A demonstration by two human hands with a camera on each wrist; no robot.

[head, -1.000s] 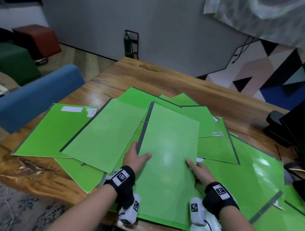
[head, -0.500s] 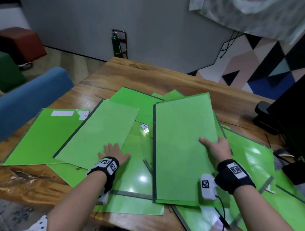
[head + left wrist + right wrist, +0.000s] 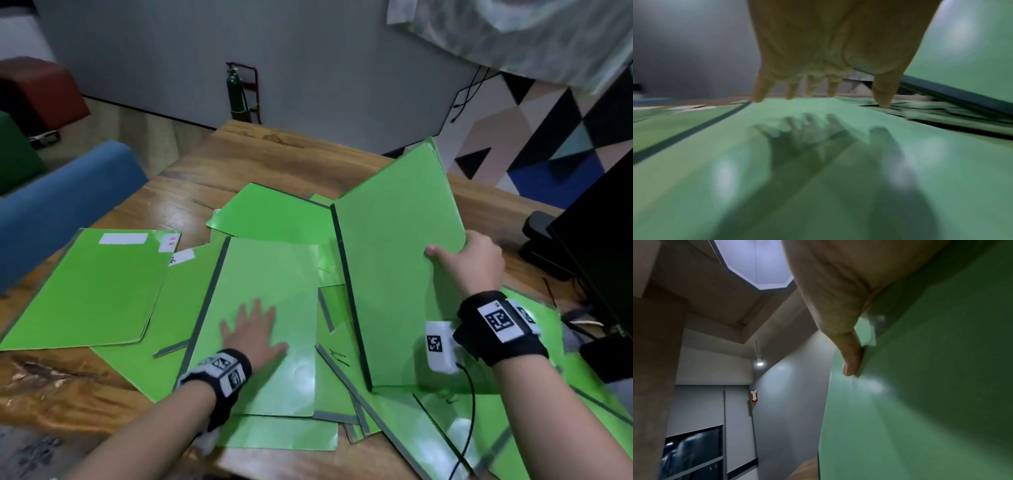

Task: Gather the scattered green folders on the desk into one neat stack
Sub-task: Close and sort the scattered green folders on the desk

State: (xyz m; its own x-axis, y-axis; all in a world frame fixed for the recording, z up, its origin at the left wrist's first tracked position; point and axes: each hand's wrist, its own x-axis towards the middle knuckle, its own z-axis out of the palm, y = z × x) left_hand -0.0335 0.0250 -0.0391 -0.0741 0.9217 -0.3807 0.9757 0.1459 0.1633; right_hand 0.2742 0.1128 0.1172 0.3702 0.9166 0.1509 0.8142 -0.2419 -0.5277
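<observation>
Several green folders lie scattered and overlapping on the wooden desk (image 3: 274, 154). My right hand (image 3: 469, 263) grips the right edge of one green folder (image 3: 394, 260) (image 3: 931, 386), thumb on its front face, and holds it tilted up with its dark spine edge down on the pile. My left hand (image 3: 255, 334) (image 3: 818, 65) lies flat with fingers spread on another green folder (image 3: 270, 301) (image 3: 818, 162) at the front middle. A folder with white labels (image 3: 89, 284) lies at the left. More folders (image 3: 479, 428) spread out at the right front, partly hidden by my right arm.
A blue chair back (image 3: 58, 209) stands at the desk's left edge. A black monitor (image 3: 603, 246) and a black stand (image 3: 544, 240) sit at the right, with cables near them. A green cylinder on a red cart (image 3: 239, 92) stands by the far wall.
My right hand has lifted its folder from flat to steeply tilted and moved it right. My left hand has slid the folder under it toward the middle, over the pile.
</observation>
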